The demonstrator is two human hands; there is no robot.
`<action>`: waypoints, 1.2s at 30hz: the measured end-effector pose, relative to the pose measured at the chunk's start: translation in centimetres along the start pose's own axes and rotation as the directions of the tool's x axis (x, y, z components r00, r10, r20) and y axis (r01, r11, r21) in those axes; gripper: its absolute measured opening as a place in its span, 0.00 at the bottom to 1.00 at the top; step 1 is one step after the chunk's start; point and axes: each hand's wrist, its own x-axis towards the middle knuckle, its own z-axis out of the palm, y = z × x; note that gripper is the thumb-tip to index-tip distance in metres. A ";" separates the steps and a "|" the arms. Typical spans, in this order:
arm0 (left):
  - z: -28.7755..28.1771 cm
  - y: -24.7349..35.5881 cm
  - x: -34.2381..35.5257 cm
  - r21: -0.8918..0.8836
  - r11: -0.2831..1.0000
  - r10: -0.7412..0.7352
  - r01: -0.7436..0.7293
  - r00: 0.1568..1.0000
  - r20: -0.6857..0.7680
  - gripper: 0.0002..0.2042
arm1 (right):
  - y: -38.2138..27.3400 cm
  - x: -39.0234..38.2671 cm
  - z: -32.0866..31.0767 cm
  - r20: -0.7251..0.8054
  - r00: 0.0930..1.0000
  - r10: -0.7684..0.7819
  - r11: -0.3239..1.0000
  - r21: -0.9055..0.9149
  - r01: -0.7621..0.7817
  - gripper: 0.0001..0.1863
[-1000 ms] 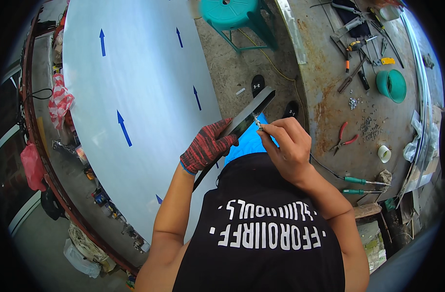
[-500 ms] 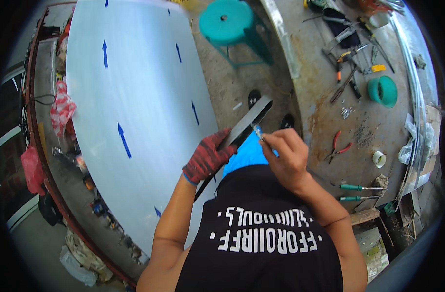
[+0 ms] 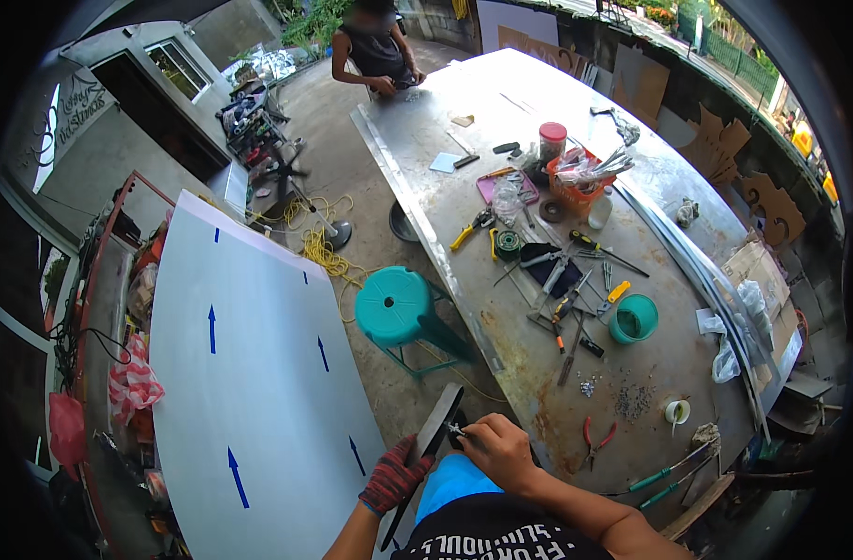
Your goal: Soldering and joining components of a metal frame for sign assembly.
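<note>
My left hand (image 3: 394,477), in a red and black knit glove, is closed round a long narrow metal strip (image 3: 437,422). The strip has a grey face and a dark side, and it slants up and away from me. Close beside its upper part, my bare right hand (image 3: 499,455) pinches a small light-coloured piece (image 3: 455,428) between thumb and fingers. That piece is too small to name, and I cannot tell whether it touches the strip.
A teal stool (image 3: 389,303) stands ahead. On the left lies a pale sheet (image 3: 258,373) with blue arrows. To the right, a metal table (image 3: 529,373) bears red-handled pliers (image 3: 594,439), a green cup (image 3: 634,319) and an orange basket (image 3: 576,191). Another person (image 3: 375,56) is at its far end.
The view has tilted up, bringing the table's far end and the other person into sight. My hands appear lower, still holding the metal strip and the small piece.
</note>
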 end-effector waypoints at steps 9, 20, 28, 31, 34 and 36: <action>0.6 3.1 0.2 0.234 0.946 0.253 -0.226 0.963 -0.092 0.38 | 0.0 0.6 -2.3 -0.112 0.993 -0.039 0.998 -0.059 0.033 0.09; 2.5 2.9 0.2 0.133 0.796 0.603 -0.590 0.789 -0.114 0.29 | -1.9 -1.0 -4.0 -0.182 0.979 -0.096 0.992 -0.101 0.079 0.11; 2.8 6.0 0.3 0.189 0.782 0.623 -0.593 0.752 -0.217 0.20 | -1.7 0.0 -4.3 -0.247 0.958 -0.144 0.987 -0.101 0.122 0.13; 3.1 6.2 1.1 0.134 0.821 0.568 -0.555 0.774 -0.280 0.18 | -1.8 0.6 -4.7 -0.244 0.954 -0.174 0.983 -0.101 0.154 0.14; 3.5 6.6 1.0 0.030 0.855 0.505 -0.518 0.817 -0.278 0.17 | -1.3 0.1 -4.3 -0.225 0.965 -0.134 0.990 -0.080 0.119 0.16; 3.6 5.1 1.3 0.081 0.865 0.496 -0.495 0.819 -0.290 0.17 | -1.3 -0.2 -4.0 -0.210 0.970 -0.124 0.991 -0.068 0.112 0.15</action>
